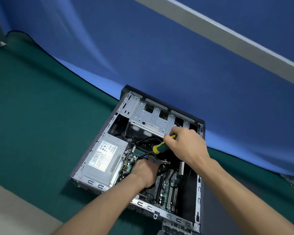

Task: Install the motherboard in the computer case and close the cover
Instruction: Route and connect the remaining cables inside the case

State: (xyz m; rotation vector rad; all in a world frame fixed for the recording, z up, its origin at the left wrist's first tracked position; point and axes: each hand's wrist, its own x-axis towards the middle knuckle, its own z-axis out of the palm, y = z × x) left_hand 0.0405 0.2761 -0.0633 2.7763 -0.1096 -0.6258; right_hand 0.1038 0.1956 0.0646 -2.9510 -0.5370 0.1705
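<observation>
Open computer case (85, 160) lower centre of frame, your right hand (187, 143) clamped round the screwdriver (161, 145), your left hand (145, 172) down on the motherboard (166, 184), its grip hidden, cannot tell.

two bare forearms reach into view from the bottom edge, both uncovered along their whole visible length, with no sleeve or cuff showing on either. the left hand (145, 172) is bare, without glove, ring, watch or wristband, and its wrist is plain. the right hand (185, 143) is likewise bare, with no glove, ring or strap, and short, unpainted fingernails show on its fingers. nothing else of the person is in view.
</observation>
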